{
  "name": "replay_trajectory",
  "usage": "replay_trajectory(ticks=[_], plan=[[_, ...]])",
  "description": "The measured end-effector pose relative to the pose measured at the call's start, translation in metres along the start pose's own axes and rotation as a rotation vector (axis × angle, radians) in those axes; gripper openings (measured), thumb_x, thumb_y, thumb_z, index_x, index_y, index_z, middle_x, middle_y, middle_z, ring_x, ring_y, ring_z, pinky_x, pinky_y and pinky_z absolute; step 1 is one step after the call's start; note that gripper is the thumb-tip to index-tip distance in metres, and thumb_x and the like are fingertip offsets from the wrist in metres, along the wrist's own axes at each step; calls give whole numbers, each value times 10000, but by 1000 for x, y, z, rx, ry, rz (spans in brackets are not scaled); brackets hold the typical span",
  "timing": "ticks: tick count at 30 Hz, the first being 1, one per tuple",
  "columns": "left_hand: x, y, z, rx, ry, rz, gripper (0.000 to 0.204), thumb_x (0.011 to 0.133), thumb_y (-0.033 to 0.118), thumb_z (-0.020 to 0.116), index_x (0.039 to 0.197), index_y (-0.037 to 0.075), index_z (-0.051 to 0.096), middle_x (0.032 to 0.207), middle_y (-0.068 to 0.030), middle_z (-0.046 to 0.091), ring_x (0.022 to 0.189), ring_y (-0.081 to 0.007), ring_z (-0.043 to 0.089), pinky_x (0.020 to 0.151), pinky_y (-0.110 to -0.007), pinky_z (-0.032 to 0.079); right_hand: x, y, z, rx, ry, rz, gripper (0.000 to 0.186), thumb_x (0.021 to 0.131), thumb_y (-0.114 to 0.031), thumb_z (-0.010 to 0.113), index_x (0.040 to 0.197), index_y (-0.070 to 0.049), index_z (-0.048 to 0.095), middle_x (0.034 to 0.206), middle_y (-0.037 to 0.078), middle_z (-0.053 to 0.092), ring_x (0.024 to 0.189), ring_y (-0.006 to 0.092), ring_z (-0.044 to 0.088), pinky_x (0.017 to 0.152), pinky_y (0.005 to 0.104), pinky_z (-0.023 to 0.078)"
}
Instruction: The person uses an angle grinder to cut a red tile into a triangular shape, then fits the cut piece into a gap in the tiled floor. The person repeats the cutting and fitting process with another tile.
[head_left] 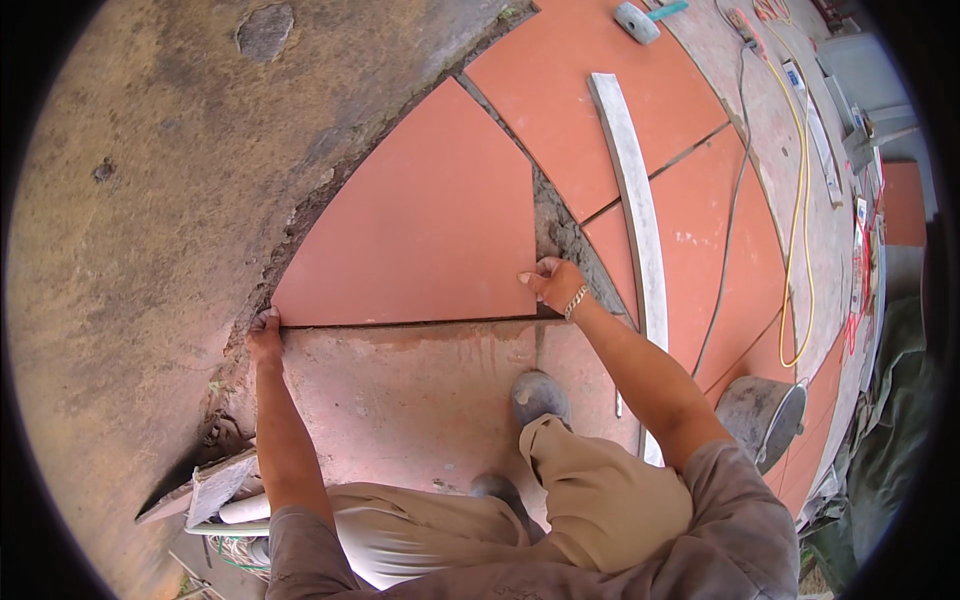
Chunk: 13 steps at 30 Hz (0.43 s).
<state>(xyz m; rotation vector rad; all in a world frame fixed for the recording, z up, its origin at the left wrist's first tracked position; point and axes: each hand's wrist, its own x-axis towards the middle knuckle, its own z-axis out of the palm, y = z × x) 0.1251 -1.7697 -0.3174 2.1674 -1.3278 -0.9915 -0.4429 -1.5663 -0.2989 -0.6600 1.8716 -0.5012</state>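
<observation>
A large terracotta floor tile lies in front of me, its near edge above a dark gap along the pinkish concrete. My left hand grips the tile's near left corner, fingertips at the edge. At the near right corner, my right hand, with a chain bracelet on the wrist, pinches the tile's right edge between thumb and fingers. Grey mortar shows in the wedge between this tile and the tiles laid to the right. What lies under the tile is hidden.
A long pale straightedge bar rests across the laid tiles. Beyond it are a mallet, a yellow cord and a dark cable. A bucket stands near my right elbow. Rough stained concrete spreads left.
</observation>
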Motion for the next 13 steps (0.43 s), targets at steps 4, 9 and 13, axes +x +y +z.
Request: replay_trajectory(ticks=[4,9,13], plan=[[-2,1,-1,42,1,3,274,996,300,768,1031,28,771,921,12,739,825,-96,599,791,-300,494,0,2,2,52,19,-41,401,931,-308,833,1029,65,725,830,108,744,692,149,693,628,302,558],[0,0,1,29,22,27,294,991,318,771,1040,29,781,927,0,743,840,-99,598,807,-300,495,1,4,1,31,-1,-23,457,912,-331,829,1081,82,732,915,169,779,759,203,744,707,332,586],[-1,4,-1,102,25,-11,340,992,323,769,1135,15,777,981,-29,773,893,-113,637,853,-305,508,2,6,1,-3,8,-33,457,903,-343,833,1079,68,742,910,166,781,762,207,745,720,342,588]])
